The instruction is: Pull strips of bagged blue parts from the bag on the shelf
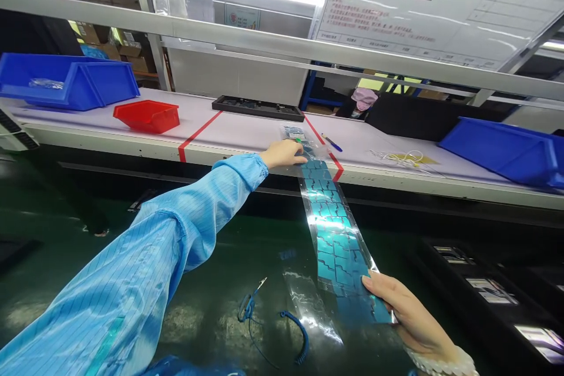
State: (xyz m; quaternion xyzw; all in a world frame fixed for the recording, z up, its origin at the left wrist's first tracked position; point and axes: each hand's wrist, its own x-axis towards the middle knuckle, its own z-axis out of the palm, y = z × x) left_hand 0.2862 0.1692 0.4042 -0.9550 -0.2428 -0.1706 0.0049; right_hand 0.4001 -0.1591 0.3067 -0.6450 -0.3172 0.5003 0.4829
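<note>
Right hand [408, 314] cut off at the wrist by the bottom edge, fingertips hidden under the strip [332, 229]. Printing on the sheet [423, 17], upper right, too small to read. Blue bin [506, 150] cropped by the right edge. Contents of the black trays [493, 291], lower right, blurred.

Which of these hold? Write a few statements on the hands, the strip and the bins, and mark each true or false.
1. The left hand rests on the far end of the strip. True.
2. The right hand is empty. False: it holds the strip's near end.
3. The red bin sits on the white shelf. True.
4. The pen lies in a blue bin. False: it lies on the shelf.
</note>
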